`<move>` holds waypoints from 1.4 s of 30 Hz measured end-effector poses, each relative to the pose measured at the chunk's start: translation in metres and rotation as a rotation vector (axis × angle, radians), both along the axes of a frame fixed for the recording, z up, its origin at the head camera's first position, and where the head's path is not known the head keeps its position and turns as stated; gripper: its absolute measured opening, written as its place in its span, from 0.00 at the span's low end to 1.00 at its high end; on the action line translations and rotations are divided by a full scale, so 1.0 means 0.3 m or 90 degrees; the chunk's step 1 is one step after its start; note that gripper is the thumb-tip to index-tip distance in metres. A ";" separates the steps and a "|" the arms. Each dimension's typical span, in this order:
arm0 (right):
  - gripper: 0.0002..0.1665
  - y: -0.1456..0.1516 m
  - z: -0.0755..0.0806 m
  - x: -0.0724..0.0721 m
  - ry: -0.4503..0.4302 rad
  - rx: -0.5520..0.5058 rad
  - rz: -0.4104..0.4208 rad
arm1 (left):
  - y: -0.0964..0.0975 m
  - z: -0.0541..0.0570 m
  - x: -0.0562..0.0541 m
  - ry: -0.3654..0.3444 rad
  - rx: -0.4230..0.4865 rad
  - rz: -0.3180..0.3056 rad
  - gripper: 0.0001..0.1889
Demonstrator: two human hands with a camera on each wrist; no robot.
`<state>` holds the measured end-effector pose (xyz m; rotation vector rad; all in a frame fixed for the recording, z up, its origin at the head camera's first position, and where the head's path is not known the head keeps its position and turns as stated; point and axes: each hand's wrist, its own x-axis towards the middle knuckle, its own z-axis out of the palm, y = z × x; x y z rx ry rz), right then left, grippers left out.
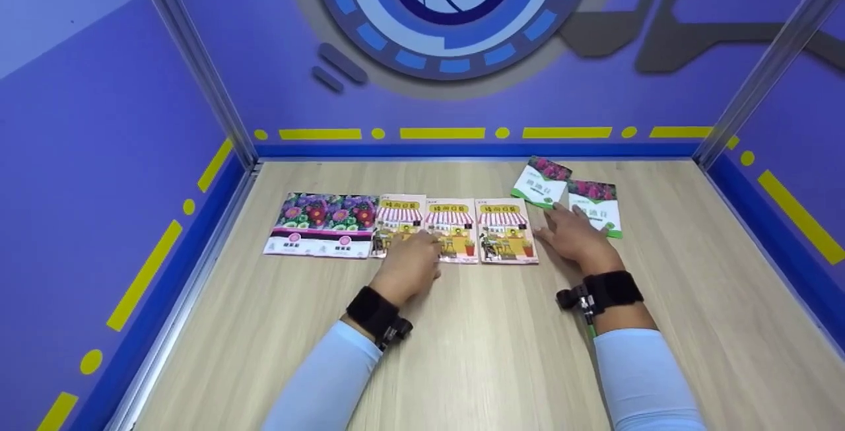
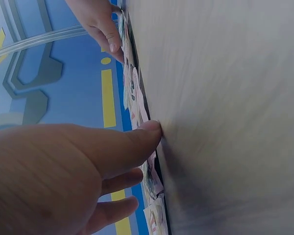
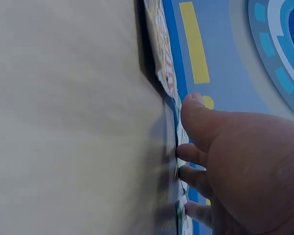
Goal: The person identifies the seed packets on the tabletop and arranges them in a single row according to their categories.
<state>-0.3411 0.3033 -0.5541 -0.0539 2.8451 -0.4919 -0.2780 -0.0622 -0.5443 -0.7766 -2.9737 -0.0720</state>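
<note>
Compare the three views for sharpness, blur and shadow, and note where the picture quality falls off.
Head view: evenly lit and sharp, the seed packets readable as pictures, only soft shadows under the left hand and right hand. Left wrist view: the hand fills the frame close up and soft, the wooden table smeared. Right wrist view: the table is blurred, with a dark shadow under the packet edge.

Bright even overhead light, soft shadows; head view sharp, wrist views blurred, close-up.
</note>
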 end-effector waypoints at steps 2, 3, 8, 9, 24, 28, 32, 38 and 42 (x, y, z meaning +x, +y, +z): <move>0.47 0.023 0.004 0.005 -0.001 0.002 -0.002 | -0.001 -0.002 0.001 -0.001 0.006 -0.001 0.21; 0.47 0.037 0.006 0.007 -0.003 0.003 -0.005 | -0.002 -0.002 0.001 -0.003 0.006 0.000 0.21; 0.45 0.116 0.026 0.021 0.005 -0.004 -0.014 | -0.001 0.001 0.003 -0.015 -0.001 0.003 0.23; 0.44 0.133 0.031 0.025 0.010 -0.005 -0.012 | -0.001 0.001 0.003 -0.015 -0.003 0.003 0.22; 0.33 0.215 0.072 0.065 0.094 -0.031 -0.026 | -0.003 0.007 -0.006 -0.015 0.008 -0.022 0.18; 0.35 0.172 0.052 0.055 0.111 -0.024 -0.016 | 0.001 0.009 -0.004 -0.009 0.013 -0.030 0.18; 0.37 0.136 0.031 0.034 0.085 -0.023 -0.004 | 0.006 0.003 -0.003 -0.012 0.019 -0.032 0.18; 0.30 0.103 0.021 0.023 0.103 0.016 0.029 | 0.013 -0.005 -0.003 -0.026 0.057 -0.024 0.18; 0.24 0.078 0.039 0.029 0.105 0.024 0.026 | 0.012 -0.006 -0.005 -0.032 0.060 -0.008 0.18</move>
